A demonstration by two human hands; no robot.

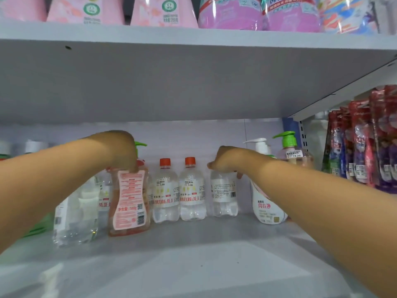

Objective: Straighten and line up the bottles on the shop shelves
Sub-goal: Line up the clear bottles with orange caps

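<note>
The left hand (123,150) grips the top of an orange bottle (128,201); the right hand (227,160) holds the top of a clear bottle (224,193). Between them stand two red-capped clear bottles (178,190), all on a grey shelf (193,254). Right: a white pump bottle (265,203), a green-pump bottle (293,151), hanging red packets (365,143). Pink pouches (163,11) sit above.

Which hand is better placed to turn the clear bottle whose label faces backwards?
The right hand: it already grips the top of that clear bottle. The left hand is busy holding the orange bottle.
</note>
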